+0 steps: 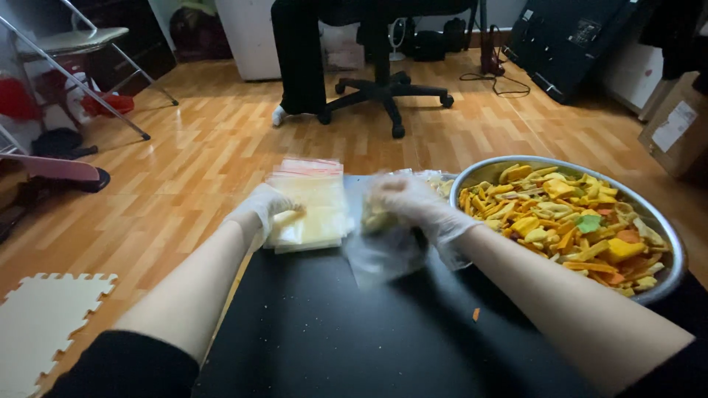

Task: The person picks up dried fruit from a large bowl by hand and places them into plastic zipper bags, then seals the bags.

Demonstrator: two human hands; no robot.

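Both my hands wear thin clear gloves over a black table (332, 339). My left hand (267, 206) rests on a stack of empty clear zip bags (313, 210) with red seal strips, fingers pinching at the top bag. My right hand (409, 203) grips a clear bag (383, 247) partly filled with yellow chips, blurred by motion. Right of it stands a large metal bowl (667, 284) heaped with yellow, orange and green chips (568, 221).
A small orange crumb (476, 315) lies on the table. Beyond is a wooden floor with a black office chair (383, 88), a person's leg in black (295, 59), a folding chair (81, 51) at left, a white foam mat (44, 324) and cardboard boxes (675, 125) at right.
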